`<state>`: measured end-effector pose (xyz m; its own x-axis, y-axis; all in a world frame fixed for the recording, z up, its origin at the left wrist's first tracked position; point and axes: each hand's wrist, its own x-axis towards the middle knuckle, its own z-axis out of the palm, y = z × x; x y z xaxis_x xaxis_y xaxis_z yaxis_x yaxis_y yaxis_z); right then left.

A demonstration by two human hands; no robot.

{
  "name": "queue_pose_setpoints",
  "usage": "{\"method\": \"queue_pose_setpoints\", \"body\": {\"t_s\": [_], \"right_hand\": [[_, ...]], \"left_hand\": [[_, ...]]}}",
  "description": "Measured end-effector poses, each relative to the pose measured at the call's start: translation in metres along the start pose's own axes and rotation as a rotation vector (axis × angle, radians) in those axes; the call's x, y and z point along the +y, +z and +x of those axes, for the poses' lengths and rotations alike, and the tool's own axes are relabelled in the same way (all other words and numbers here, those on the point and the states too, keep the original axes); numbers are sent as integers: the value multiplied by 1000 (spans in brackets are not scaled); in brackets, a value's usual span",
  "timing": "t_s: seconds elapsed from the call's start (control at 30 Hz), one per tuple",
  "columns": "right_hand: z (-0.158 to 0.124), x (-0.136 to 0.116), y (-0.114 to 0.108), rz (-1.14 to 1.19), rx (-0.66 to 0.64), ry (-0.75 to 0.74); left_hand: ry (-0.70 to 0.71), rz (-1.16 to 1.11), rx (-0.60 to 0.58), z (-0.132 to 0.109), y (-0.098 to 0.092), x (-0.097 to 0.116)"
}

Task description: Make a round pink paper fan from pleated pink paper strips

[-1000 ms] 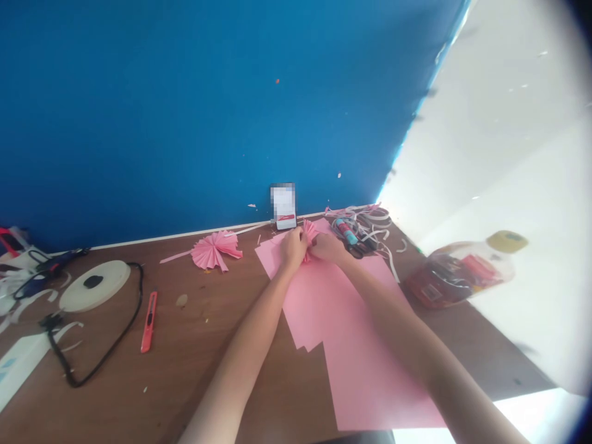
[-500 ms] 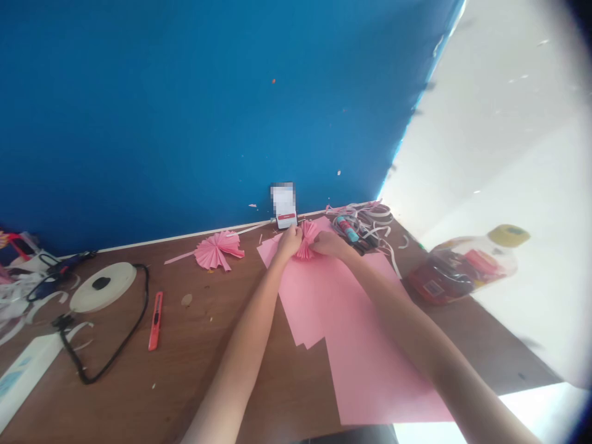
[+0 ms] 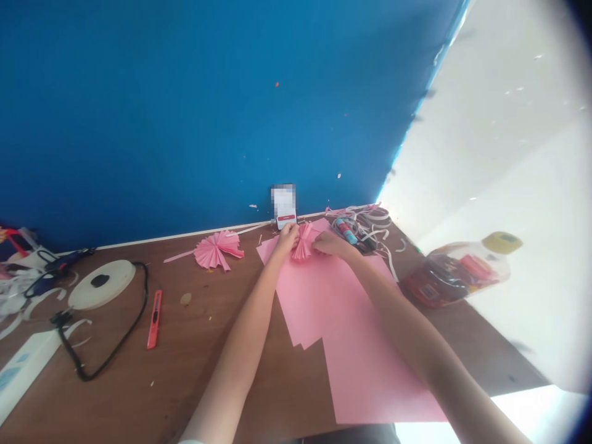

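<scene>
A pleated pink paper fan [image 3: 303,243] stands between my two hands, its folds spread in a narrow fan shape. My left hand [image 3: 288,238] pinches its left side, the fingers closed. On the opposite side, my right hand [image 3: 329,244] has its fingers curled closed at the fan's edge; the fingertips are partly hidden. Beneath both hands lie overlapping pink paper sheets [image 3: 356,351]. A second pleated pink fan [image 3: 216,250], opened wider, rests on the table to the left with a thin strip beside it.
A phone [image 3: 285,206] leans on the blue wall. Glue stick [image 3: 346,230] and paper strips [image 3: 370,216] lie at back right, near a yellow-capped bottle [image 3: 457,271]. Leftward are a red cutter [image 3: 155,319], a round white disc [image 3: 118,285], a black cable [image 3: 118,353] and a white box [image 3: 28,373].
The fan between my hands has tilted and its folds have shifted, with its lower edge now further left. My right hand has moved slightly to the right.
</scene>
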<state>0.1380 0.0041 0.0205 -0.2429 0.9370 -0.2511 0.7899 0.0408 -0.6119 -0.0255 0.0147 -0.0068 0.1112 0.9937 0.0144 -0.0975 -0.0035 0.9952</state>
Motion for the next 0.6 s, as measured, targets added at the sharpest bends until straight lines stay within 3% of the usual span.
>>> {"method": "queue_pose_setpoints", "body": {"t_s": [0.17,0.43,0.6], "right_hand": [[-7,4,-15,177,18,-30],[-18,1,-35,174,143,-131],[-21,0,-43,206,240,-203]], "left_hand": [[171,366,-102,-1,1,0],[170,514,-251,-7,-7,7],[131,588,-439,-10,-13,18]]}}
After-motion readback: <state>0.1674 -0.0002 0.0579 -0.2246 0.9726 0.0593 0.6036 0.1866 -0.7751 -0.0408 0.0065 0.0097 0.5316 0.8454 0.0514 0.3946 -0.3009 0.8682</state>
